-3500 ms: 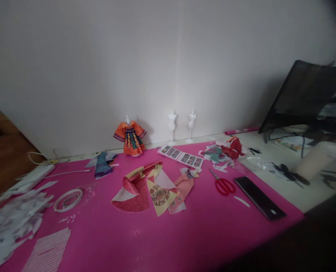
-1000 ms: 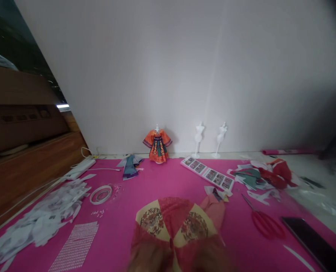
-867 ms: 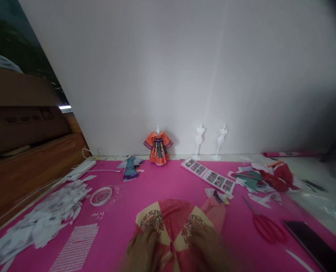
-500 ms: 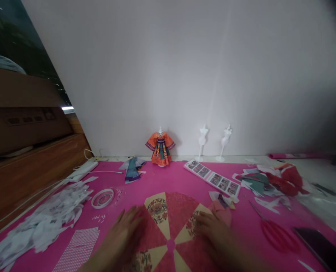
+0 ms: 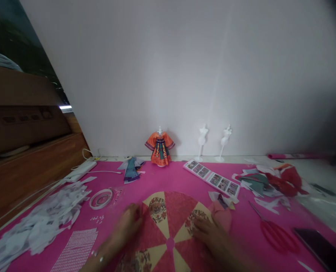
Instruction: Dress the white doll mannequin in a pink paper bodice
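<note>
Half curled, my left hand (image 5: 131, 220) is at the left edge of the round patchwork cloth (image 5: 181, 211), in the near middle of the tabletop (image 5: 164, 181); I cannot tell whether it pinches. My right hand (image 5: 207, 231) lies on the cloth's right side, fingers extended. Farther right are red-handled scissors (image 5: 278, 235). Beyond lie a picture-printed strip (image 5: 211, 177), then an orange-robed mannequin (image 5: 160, 148) and two bare white mannequins (image 5: 202, 137).
</note>
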Motion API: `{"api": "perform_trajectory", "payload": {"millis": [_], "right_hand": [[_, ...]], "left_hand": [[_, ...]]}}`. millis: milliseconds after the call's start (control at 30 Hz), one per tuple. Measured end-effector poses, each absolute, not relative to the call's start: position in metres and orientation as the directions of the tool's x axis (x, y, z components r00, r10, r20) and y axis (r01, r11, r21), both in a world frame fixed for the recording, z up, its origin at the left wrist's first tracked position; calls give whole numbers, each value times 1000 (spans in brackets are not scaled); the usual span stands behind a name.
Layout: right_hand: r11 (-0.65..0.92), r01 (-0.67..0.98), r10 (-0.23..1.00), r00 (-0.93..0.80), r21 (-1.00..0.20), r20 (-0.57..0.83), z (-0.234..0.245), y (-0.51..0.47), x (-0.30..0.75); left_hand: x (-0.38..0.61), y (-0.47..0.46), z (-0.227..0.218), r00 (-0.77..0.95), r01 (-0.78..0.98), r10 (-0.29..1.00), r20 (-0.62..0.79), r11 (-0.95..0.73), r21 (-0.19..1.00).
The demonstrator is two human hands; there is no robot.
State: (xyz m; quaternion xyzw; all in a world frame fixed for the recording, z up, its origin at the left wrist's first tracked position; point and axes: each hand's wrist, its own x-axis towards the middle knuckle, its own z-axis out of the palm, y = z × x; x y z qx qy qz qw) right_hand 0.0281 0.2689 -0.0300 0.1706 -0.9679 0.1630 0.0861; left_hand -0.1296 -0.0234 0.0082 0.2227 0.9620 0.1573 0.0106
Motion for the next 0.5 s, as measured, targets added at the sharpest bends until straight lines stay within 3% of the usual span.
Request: {"api": "perform_trajectory", "payload": {"millis": [167, 333, 500], "right_hand": [[891, -362, -332, -931, -274, 150, -32, 271, 28], [901, -311, -303, -950, -303, 75, -11, 262, 30], [871, -325, -276, -944, -367, 180, -3, 254, 31]], "left_hand": [[-147, -29, 19, -895, 413, 446, 10, 822, 393], [-127, -30, 56, -899, 439, 420, 127, 861, 257], [-59, 21, 40, -763, 620, 646, 1, 731, 283]]}}
